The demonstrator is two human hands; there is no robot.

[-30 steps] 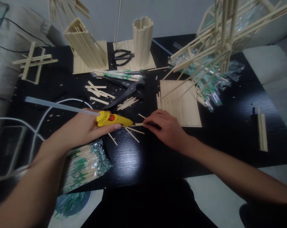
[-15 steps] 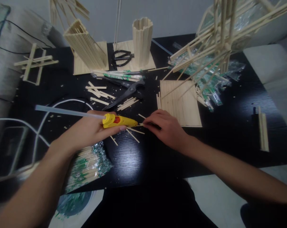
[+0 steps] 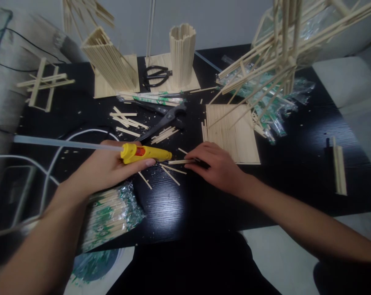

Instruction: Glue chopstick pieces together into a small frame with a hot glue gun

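My left hand is wrapped round a yellow hot glue gun, its nozzle pointing right. A long translucent glue stick sticks out of the gun's back end. In my right hand, thumb and fingers pinch a short wooden stick, whose free end points left, just below the nozzle. Several loose cut sticks lie on the black table beneath and between the hands. Beyond my right hand lies a flat panel of sticks joined side by side.
Black-handled shears lie among cut pieces. Behind them stand two hollow stick towers on flat bases, with black scissors between. A stick frame leans over at right. A bag of chopsticks lies near my left forearm.
My left hand has drawn the glue gun back to the left, away from my right hand. More of the pinched stick now shows. My right hand has barely moved.
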